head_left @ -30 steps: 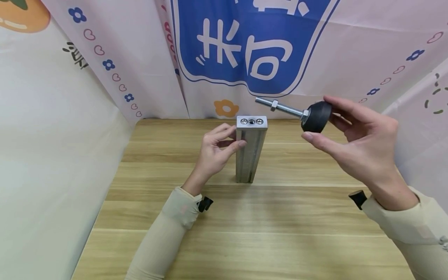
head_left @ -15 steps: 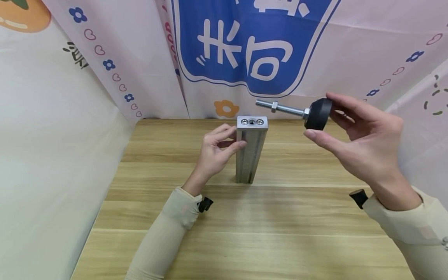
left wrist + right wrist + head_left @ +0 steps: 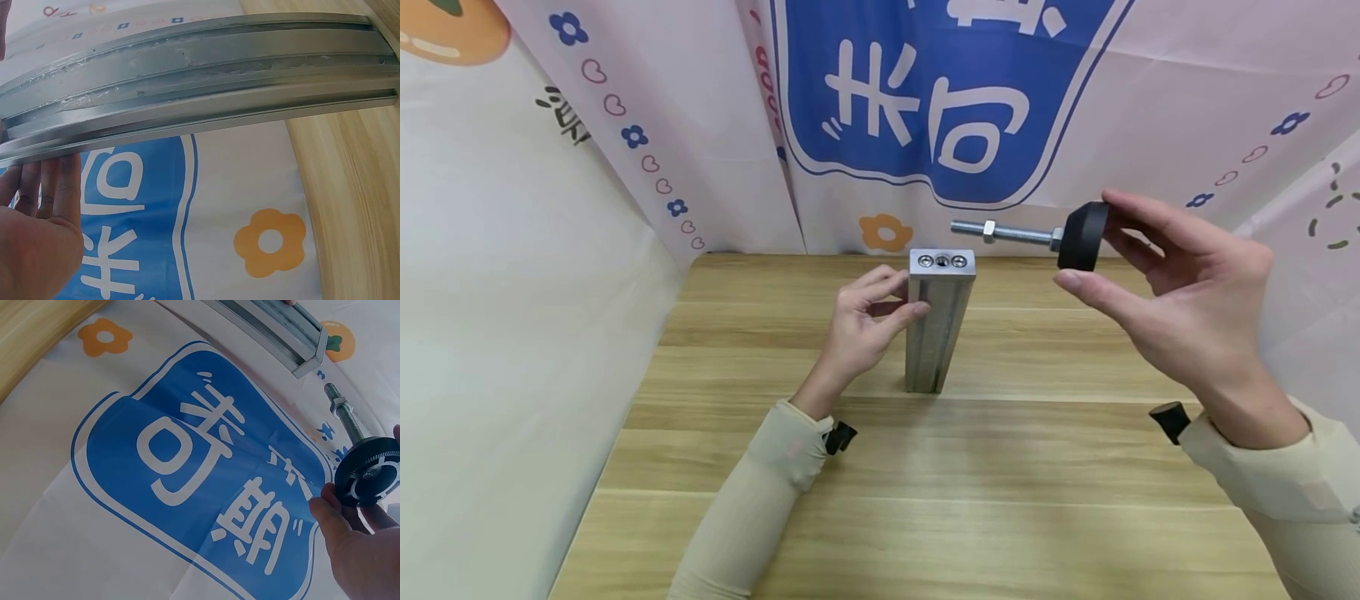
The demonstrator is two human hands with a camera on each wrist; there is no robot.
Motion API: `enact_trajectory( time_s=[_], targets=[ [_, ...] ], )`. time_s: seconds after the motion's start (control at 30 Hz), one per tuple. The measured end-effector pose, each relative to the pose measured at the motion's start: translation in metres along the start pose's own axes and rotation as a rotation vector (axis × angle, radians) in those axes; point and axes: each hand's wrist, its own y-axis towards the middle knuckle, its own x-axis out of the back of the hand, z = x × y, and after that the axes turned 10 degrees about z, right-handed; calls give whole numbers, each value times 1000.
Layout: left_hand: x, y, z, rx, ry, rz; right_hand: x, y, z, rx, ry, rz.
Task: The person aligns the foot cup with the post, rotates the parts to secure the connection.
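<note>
An aluminium extrusion (image 3: 934, 333) stands upright on the table, its end plate (image 3: 942, 262) on top showing two screws and a hole between them. My left hand (image 3: 863, 329) grips it near the top, thumb on the near face and fingers at the left side. In the left wrist view the grooved side of the extrusion (image 3: 219, 69) crosses above the hand (image 3: 44, 237). My right hand (image 3: 1206, 292) pinches the black base of a levelling foot (image 3: 1081, 237) by its edges. Its threaded stud (image 3: 1018, 235), with a nut (image 3: 988, 232) partway along, points left, nearly level, above and right of the end plate, apart from it.
The wooden table (image 3: 880, 517) spreads around the extrusion's foot. Behind it hangs a printed cloth (image 3: 715, 192) with a blue panel, and pale cloth walls (image 3: 520, 333) stand at both sides. A black wrist mount (image 3: 840, 437) sits at my left cuff, another (image 3: 1170, 422) at my right.
My right hand has moved slightly right and tilted the levelling foot, so its stud has gone from slanting up at the left to nearly level. My left hand and the extrusion stay put.
</note>
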Motion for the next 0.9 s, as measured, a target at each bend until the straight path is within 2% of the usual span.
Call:
enact_trajectory(
  time_s=[0.4,0.7,0.9],
  targets=[
    [0,1,0,-10,-10,0,-4,5,1,30,29,-13],
    [0,0,0,-4,-10,0,-5,9,4,34,-47,-8],
    [0,0,0,-1,-14,1,-7,12,5,34,-55,-5]
  ],
)
